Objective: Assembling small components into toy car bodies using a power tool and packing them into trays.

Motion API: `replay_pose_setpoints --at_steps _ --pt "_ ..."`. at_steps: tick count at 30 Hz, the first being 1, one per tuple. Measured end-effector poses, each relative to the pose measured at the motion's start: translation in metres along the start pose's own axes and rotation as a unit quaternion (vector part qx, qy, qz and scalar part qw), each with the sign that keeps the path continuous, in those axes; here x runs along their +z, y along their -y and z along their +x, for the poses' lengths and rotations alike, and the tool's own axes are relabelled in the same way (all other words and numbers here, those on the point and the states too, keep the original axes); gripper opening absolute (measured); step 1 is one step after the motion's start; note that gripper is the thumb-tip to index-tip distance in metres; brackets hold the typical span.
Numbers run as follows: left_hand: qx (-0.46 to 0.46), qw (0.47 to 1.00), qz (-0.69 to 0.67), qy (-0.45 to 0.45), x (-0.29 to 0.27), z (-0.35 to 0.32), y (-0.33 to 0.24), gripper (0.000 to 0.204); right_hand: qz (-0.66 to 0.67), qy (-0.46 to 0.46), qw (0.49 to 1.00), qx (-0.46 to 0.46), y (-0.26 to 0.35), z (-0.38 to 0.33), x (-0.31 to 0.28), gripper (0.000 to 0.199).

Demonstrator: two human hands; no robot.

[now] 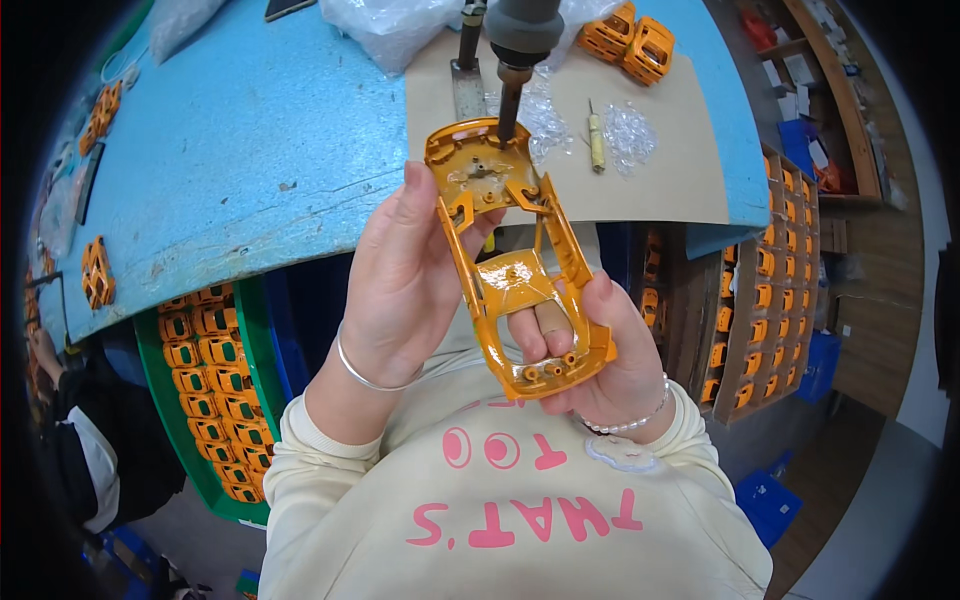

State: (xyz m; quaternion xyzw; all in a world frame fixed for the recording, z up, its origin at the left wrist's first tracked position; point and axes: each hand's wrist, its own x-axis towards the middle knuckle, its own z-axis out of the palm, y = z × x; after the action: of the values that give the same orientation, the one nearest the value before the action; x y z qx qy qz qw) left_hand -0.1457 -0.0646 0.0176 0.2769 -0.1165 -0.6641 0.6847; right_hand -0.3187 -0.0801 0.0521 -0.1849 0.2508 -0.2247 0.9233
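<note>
An orange toy car body shell (510,275) is held between my two hands, its hollow inside facing up. My left hand (395,270) grips its far left side, thumb along the edge. My right hand (615,350) holds the near right end, with fingertips showing through the window opening. Over the far end of the shell hangs a dark pressing tool (512,85), its tip at or just above the inside edge; whether it touches I cannot tell. Beyond lie a yellow-handled screwdriver (597,145) and a pile of small clear plastic pieces (630,138) on brown paper (680,180).
The blue table (250,120) carries more orange shells (645,50) at the back and a clear plastic bag (390,25). A green crate (205,390) of orange shells stands at left. Cartons of shells (765,290) stand at right. Another person (100,440) is at far left.
</note>
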Motion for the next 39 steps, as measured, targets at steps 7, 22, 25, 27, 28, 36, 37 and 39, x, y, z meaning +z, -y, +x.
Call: replay_pose_setpoints --at_steps 7,22,25,27,28,36,37,39 --pt "-0.032 0.997 -0.059 -0.036 0.0 -0.001 0.009 0.052 0.029 -0.002 1.0 -0.001 -0.009 0.008 -0.015 0.052" --pt "-0.088 0.984 -0.085 -0.127 -0.045 -0.04 0.033 0.055 -0.792 -0.318 0.382 -0.355 0.059 0.084 -0.097 0.013" --pt "-0.096 0.987 -0.068 -0.108 -0.045 -0.042 0.033 0.053 -0.802 -0.345 0.385 -0.299 0.055 0.092 -0.097 0.013" --pt "-0.104 0.986 -0.061 -0.114 -0.042 -0.04 0.033 0.054 -0.802 -0.354 0.36 -0.318 0.051 0.095 -0.098 0.012" --pt "-0.108 0.986 -0.057 -0.118 -0.04 -0.04 0.032 0.055 -0.802 -0.358 0.348 -0.327 0.049 0.095 -0.098 0.012" --pt "-0.118 0.988 -0.02 -0.096 -0.015 -0.029 0.042 0.059 -0.574 -0.242 0.705 -0.338 0.015 0.048 -0.071 0.006" --pt "-0.118 0.988 -0.02 -0.095 -0.015 -0.029 0.043 0.059 -0.575 -0.242 0.705 -0.338 0.011 0.042 -0.066 0.006" --pt "-0.143 0.988 0.0 -0.052 -0.016 -0.03 0.048 0.06 -0.672 -0.185 0.612 -0.375 0.002 0.032 -0.061 0.008"
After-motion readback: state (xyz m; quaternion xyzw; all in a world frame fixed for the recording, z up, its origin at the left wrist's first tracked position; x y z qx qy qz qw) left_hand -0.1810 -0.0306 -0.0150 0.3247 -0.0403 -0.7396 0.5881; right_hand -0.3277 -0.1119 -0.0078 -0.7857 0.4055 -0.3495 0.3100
